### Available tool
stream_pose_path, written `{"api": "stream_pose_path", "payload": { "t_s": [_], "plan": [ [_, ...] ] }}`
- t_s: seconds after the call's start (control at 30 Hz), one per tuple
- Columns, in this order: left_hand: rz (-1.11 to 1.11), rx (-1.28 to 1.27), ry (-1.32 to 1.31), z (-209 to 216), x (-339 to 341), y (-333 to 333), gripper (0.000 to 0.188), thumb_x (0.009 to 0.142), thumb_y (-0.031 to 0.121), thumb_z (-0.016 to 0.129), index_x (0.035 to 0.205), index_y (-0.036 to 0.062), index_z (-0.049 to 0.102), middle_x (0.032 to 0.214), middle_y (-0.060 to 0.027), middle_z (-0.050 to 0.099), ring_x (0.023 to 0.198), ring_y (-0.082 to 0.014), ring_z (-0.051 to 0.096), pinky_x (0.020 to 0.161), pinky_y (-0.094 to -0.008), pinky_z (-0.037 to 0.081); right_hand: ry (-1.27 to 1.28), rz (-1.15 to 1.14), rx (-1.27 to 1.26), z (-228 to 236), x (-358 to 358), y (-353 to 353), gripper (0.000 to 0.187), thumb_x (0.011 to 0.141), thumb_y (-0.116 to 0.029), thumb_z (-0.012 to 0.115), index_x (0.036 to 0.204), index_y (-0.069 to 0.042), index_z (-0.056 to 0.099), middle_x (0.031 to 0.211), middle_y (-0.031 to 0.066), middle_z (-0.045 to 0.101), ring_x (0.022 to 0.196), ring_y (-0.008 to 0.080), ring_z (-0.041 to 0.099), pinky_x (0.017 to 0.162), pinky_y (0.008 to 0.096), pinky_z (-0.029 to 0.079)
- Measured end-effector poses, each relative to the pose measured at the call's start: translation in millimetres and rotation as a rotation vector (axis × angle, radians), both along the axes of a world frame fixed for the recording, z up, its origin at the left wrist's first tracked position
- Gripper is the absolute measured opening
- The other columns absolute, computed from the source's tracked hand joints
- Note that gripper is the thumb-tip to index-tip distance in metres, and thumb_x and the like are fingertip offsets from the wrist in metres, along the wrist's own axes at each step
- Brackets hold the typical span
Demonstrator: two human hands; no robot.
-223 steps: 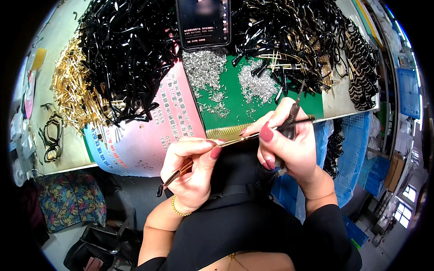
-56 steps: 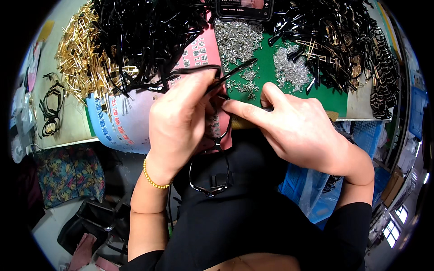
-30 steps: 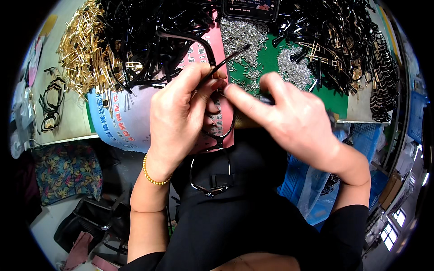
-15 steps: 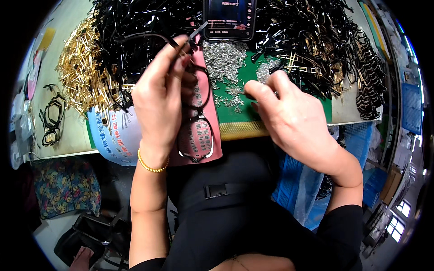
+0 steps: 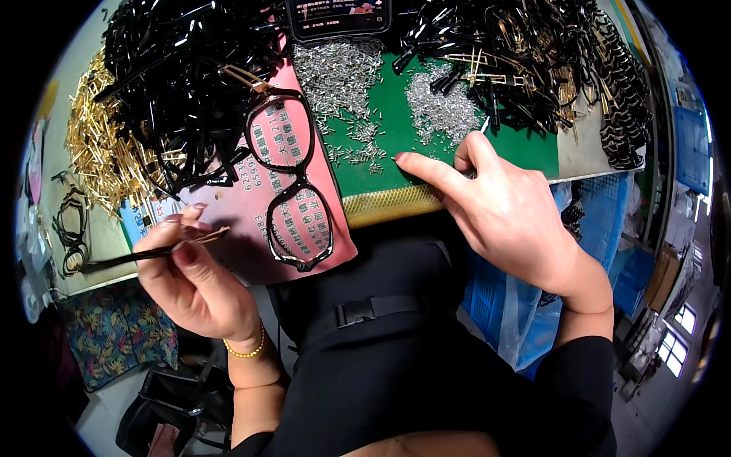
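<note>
My left hand (image 5: pixel 202 282) pinches a black eyeglass temple (image 5: pixel 145 254) with a gold-coloured metal end, over the table's left front. Beside it, a black eyeglass frame (image 5: pixel 303 180) lies on a pink printed cloth (image 5: pixel 228 221). At the green mat (image 5: pixel 396 122), my right hand (image 5: pixel 502 206) stretches its index finger toward small silver metal pieces (image 5: pixel 369 145). Its other fingers are curled, and a thin pale tip (image 5: pixel 485 124) shows just beyond the knuckles. What those fingers hold, if anything, is hidden.
Black temples (image 5: pixel 198 68) are heaped at the left, gold-coloured metal parts (image 5: pixel 84 137) beside them. More temples (image 5: pixel 525 84) lie at the right. Two silver piles flank the mat's middle below a phone (image 5: pixel 339 30). Other frames (image 5: pixel 72 232) sit far left; blue crates (image 5: pixel 487 297) stand below the table.
My left hand has moved left and down, away from the frame, which now lies lower on the pink cloth. My right index finger has stretched out toward the silver pieces. The view has shifted.
</note>
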State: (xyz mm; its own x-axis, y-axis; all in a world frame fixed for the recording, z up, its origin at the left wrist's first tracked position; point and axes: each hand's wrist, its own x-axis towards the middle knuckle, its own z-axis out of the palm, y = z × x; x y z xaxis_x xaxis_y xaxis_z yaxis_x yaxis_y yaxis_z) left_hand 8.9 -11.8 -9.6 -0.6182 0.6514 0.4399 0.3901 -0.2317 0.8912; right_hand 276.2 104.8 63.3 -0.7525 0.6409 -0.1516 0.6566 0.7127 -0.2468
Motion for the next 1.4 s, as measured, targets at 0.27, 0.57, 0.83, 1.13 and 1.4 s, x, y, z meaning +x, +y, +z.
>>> {"api": "stream_pose_path", "payload": {
  "t_s": [0.27,0.57,0.83,1.13,1.4],
  "plan": [
    [-0.076,-0.309,0.601,0,-14,-28,0.015,0.09,-0.002,0.071,0.104,0.0029,0.068,0.094,-0.0065,0.074,0.094,-0.0234,0.061,0.099,-0.0453,0.047,-0.015,-0.009,-0.011,-2,-5,3,0.042,0.096,-0.014,0.064,0.136,-0.025,0.061,0.089,0.0089,0.049,0.063,0.0268,0.061,0.053,0.0382,0.049],
    [-0.427,-0.141,0.728,-6,17,-37,0.035,0.078,0.013,0.085,0.101,0.0156,0.058,0.109,-0.0003,0.074,0.107,-0.0241,0.065,0.105,-0.052,0.051,-0.095,0.029,0.002,4,-10,0,0.065,0.088,-0.006,0.064,0.147,-0.033,0.055,0.092,0.0083,0.054,0.065,0.0266,0.063,0.055,0.038,0.054],
    [-0.471,-0.12,0.389,-8,8,-9,0.03,0.074,-0.003,0.082,0.094,0.0052,0.06,0.094,-0.0099,0.068,0.094,-0.029,0.073,0.097,-0.0488,0.056,0.144,0.216,-0.097,4,-38,-8,0.067,0.074,-0.001,0.07,0.136,-0.024,0.063,0.138,0.0006,0.062,0.078,0.022,0.064,0.058,0.0308,0.056],
    [-0.511,-0.154,0.417,1,5,-6,0.026,0.072,0.0,0.081,0.091,0.0063,0.064,0.094,-0.008,0.07,0.09,-0.0271,0.073,0.092,-0.046,0.058,0.138,0.284,-0.112,-6,-43,-1,0.071,0.071,-0.001,0.071,0.138,-0.024,0.062,0.142,-0.0062,0.061,0.068,0.021,0.057,0.051,0.0291,0.054],
    [-0.532,-0.24,0.549,22,9,7,0.026,0.066,-0.004,0.075,0.087,0.0053,0.064,0.085,-0.0066,0.066,0.08,-0.0266,0.069,0.072,-0.0383,0.058,0.153,0.294,-0.161,-5,-42,4,0.068,0.072,-0.003,0.073,0.135,-0.025,0.063,0.14,-0.0054,0.061,0.069,0.0205,0.059,0.051,0.0288,0.054]
  ]
}}
